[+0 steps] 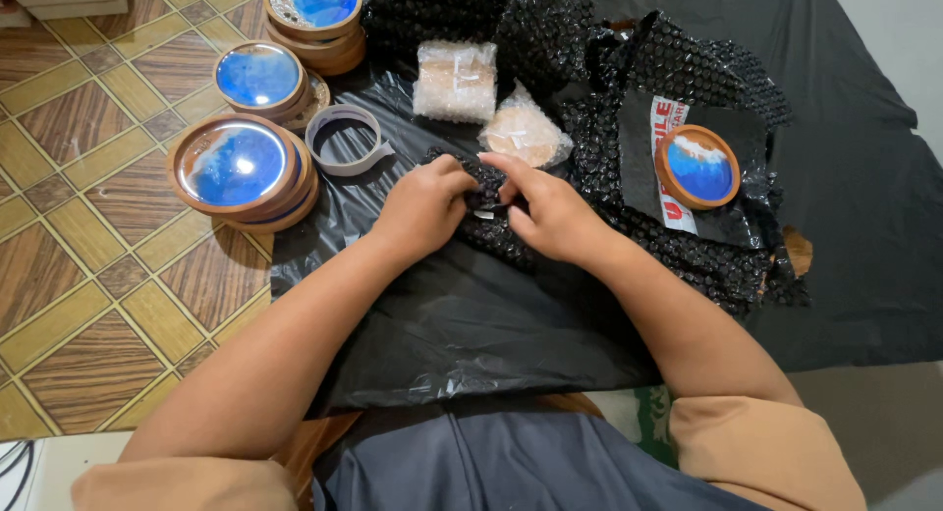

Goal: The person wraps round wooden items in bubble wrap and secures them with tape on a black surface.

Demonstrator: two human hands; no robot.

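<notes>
Black bubble-wrapped bundle (488, 201) gripped by both hands (491, 208).

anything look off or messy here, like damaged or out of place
Nothing looks damaged or spilled. The one loose piece is a blue coaster lying unwrapped on the black bubble wrap, apart from the coaster stacks on the floor. Both hands, left hand and right hand, grip a black-wrapped bundle.

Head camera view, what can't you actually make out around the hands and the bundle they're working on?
- What lies inside the black bubble-wrap bundle: the wrap and both hands cover it.
- Left hand and right hand: fingertips tucked into the wrap, so the grip is unclear.
- Contents of two clear-wrapped packets: blurred by the wrap.
- Top stack of round blue pieces: cut off by the top edge.
</notes>
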